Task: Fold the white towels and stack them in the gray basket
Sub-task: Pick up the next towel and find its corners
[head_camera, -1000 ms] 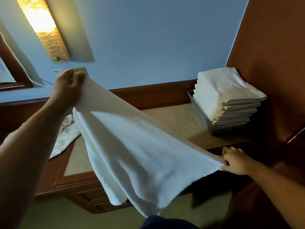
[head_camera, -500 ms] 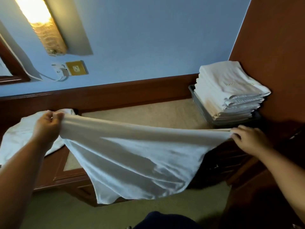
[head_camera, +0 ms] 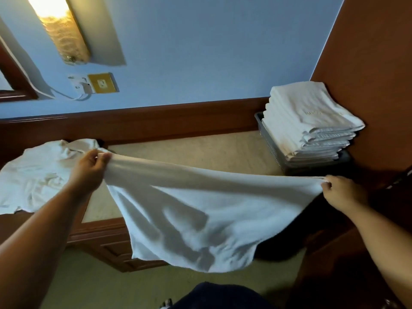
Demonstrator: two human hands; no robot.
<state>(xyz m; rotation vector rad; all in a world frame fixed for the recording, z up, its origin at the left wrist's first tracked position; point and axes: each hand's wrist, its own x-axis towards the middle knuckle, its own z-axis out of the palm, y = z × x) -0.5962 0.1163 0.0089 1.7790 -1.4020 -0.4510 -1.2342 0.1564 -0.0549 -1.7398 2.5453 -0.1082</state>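
Observation:
A white towel (head_camera: 196,215) is stretched wide above the front of the wooden table (head_camera: 200,152), its lower part hanging over the table's front edge. My left hand (head_camera: 89,172) pinches its left top corner and my right hand (head_camera: 343,192) pinches its right top corner. At the table's far right stands the gray basket (head_camera: 276,150), with a tall stack of folded white towels (head_camera: 307,121) in it. Crumpled unfolded towels (head_camera: 38,175) lie at the table's left end, behind my left hand.
A brown wooden panel (head_camera: 367,74) rises right beside the basket. On the blue wall behind the table are a lit lamp (head_camera: 60,25) and a brass socket (head_camera: 102,82) with a white plug and cord. Green carpet lies below the table's front.
My left hand has come down from high up to table height, and my right hand has risen a little. The towel now hangs level and spread between them.

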